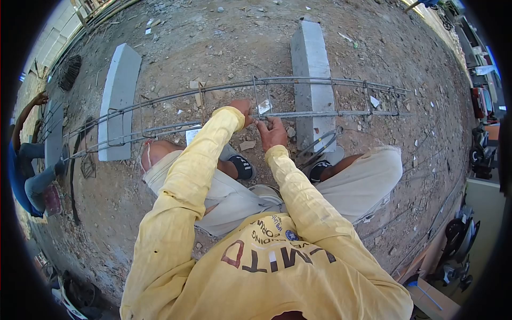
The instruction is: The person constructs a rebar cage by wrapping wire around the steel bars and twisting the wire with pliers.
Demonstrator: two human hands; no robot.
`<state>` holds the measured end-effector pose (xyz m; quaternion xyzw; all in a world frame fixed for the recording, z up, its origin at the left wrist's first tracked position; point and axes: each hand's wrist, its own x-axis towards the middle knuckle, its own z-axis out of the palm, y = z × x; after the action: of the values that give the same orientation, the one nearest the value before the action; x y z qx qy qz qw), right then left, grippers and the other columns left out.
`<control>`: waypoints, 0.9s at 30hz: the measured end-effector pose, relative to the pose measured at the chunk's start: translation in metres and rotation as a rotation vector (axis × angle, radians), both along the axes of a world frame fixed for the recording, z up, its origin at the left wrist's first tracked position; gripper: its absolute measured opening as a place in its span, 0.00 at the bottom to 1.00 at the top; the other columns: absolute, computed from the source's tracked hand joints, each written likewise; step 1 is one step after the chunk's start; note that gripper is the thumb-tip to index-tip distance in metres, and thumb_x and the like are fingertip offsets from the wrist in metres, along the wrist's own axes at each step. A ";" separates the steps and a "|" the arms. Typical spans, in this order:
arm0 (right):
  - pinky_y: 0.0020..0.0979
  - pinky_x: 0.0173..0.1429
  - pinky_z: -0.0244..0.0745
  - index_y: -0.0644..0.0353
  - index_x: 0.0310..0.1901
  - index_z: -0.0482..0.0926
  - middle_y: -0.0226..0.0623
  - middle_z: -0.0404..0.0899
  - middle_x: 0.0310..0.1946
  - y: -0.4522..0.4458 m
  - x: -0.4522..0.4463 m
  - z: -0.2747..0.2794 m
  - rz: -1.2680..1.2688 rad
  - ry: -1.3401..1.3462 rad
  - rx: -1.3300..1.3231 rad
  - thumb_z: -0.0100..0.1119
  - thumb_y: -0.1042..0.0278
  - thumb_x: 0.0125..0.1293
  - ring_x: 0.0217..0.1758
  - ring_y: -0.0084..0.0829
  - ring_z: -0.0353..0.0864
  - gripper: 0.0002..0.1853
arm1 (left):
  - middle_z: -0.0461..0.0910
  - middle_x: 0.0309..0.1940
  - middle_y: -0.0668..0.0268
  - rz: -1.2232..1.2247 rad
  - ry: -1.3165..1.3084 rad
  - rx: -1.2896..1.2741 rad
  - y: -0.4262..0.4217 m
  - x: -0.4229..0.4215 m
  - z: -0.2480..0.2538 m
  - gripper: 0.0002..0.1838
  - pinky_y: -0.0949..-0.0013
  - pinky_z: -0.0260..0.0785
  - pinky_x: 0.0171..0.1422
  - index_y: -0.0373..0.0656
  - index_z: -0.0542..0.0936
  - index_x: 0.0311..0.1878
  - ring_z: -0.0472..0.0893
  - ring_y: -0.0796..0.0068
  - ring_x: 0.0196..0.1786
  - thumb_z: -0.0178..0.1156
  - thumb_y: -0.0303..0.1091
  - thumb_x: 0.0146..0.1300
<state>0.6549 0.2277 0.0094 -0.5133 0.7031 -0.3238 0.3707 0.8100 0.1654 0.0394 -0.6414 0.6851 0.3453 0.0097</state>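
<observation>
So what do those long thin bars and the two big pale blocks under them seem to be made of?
The long bars look like steel: thin, gray, with a dull metallic sheen. The right block and left block are probably concrete, judging by their pale gray, matte faces, though painted wood can't be ruled out.

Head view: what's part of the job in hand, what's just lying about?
Likely part of the job:
- steel bar frame, both hands at its near bars
- left hand and right hand
- two pale blocks, left and right, under the frame

Likely just lying about:
- white scrap
- brown chip
- cardboard, lower right
</observation>
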 end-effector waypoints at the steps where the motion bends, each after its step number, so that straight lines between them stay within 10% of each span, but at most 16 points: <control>1: 0.29 0.34 0.69 0.63 0.43 0.80 0.31 0.73 0.23 0.000 0.000 -0.001 0.001 0.012 -0.004 0.72 0.54 0.54 0.26 0.24 0.69 0.22 | 0.82 0.40 0.50 -0.032 -0.038 0.023 -0.001 -0.002 -0.001 0.21 0.55 0.72 0.49 0.41 0.81 0.41 0.81 0.49 0.45 0.70 0.46 0.50; 6: 0.31 0.35 0.70 0.62 0.43 0.80 0.34 0.76 0.24 -0.002 -0.001 -0.002 0.014 0.018 0.010 0.72 0.54 0.54 0.27 0.26 0.71 0.22 | 0.83 0.40 0.51 -0.118 -0.063 0.090 -0.008 -0.002 -0.009 0.19 0.56 0.73 0.50 0.43 0.84 0.41 0.82 0.49 0.44 0.68 0.47 0.53; 9: 0.41 0.42 0.73 0.59 0.47 0.78 0.46 0.81 0.32 -0.002 -0.002 0.002 0.050 0.074 0.070 0.68 0.48 0.56 0.36 0.46 0.80 0.25 | 0.83 0.42 0.51 -0.053 0.034 0.318 -0.020 0.001 0.002 0.19 0.56 0.73 0.54 0.43 0.83 0.44 0.81 0.51 0.49 0.68 0.45 0.53; 12: 0.42 0.44 0.73 0.58 0.47 0.78 0.47 0.81 0.33 -0.002 -0.002 0.006 0.060 0.070 0.080 0.67 0.47 0.56 0.37 0.48 0.81 0.25 | 0.83 0.44 0.54 -0.747 -0.161 -0.012 -0.036 0.014 -0.021 0.17 0.56 0.73 0.54 0.46 0.83 0.47 0.81 0.52 0.50 0.68 0.38 0.53; 27: 0.45 0.48 0.73 0.54 0.49 0.77 0.48 0.83 0.36 -0.002 -0.002 0.007 0.090 0.141 0.123 0.63 0.45 0.59 0.42 0.50 0.82 0.24 | 0.82 0.47 0.51 -0.550 -0.326 -0.014 -0.033 -0.009 -0.033 0.20 0.60 0.73 0.57 0.44 0.82 0.49 0.81 0.52 0.51 0.68 0.44 0.56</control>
<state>0.6527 0.2253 0.0168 -0.5421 0.7222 -0.2262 0.3653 0.8009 0.1329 0.0060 -0.4789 0.8246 0.2179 0.2079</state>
